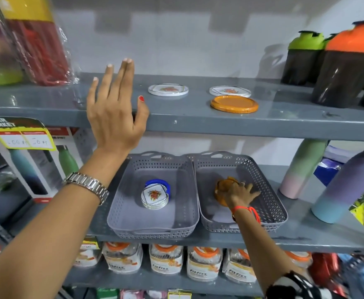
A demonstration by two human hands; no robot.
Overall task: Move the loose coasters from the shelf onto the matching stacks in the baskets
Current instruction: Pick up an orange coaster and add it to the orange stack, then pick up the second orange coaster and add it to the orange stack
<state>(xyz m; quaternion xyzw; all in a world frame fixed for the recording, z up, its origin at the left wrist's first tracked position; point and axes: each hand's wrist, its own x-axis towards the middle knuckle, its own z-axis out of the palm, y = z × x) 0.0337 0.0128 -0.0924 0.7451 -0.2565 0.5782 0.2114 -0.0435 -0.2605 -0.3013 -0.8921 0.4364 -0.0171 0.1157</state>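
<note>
Orange and white loose coasters lie on the upper shelf [198, 117]: one orange coaster [234, 104], with two white floral coasters [168, 90] behind it. Your right hand [240, 194] reaches into the right basket [271, 190], its grip closed on the orange stack [221, 188]. Your left hand [114, 113] hovers spread wide, holding nothing, before the shelf edge. The left basket [122, 197] holds the white stack [154, 196].

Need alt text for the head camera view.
A person's right hand rests on an orange coaster stack in the right basket; the left hand is raised open by the upper shelf, where three loose coasters lie.
</note>
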